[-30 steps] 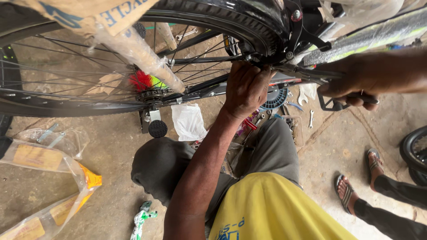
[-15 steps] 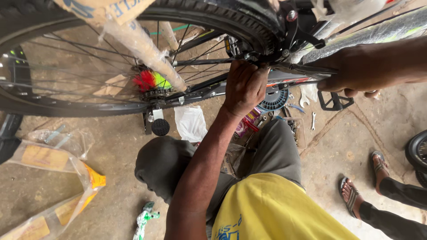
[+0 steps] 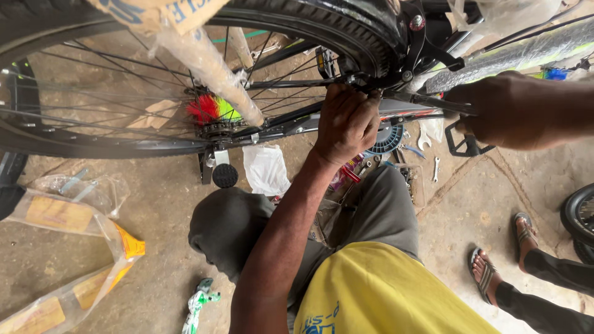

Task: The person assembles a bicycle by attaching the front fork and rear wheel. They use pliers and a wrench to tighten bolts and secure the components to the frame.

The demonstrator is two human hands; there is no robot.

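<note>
Now left hand (image 3: pixel 346 124) pinches a bolt by the tyre (image 3: pixel 346 31); right hand (image 3: pixel 504 111) clasps the stay (image 3: pixel 433 102); next needs steady tightening.

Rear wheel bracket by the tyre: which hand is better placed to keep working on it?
Probably the left hand: its fingertips already sit on the fitting beside the tyre. The right hand is off to the side, gripping a thin stay.

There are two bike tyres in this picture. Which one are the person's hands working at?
The big spoked wheel across the top: the left hand grips at its tyre edge, the right hand beside it. The other tyre sits untouched at the right edge, near someone's sandalled feet.
</note>
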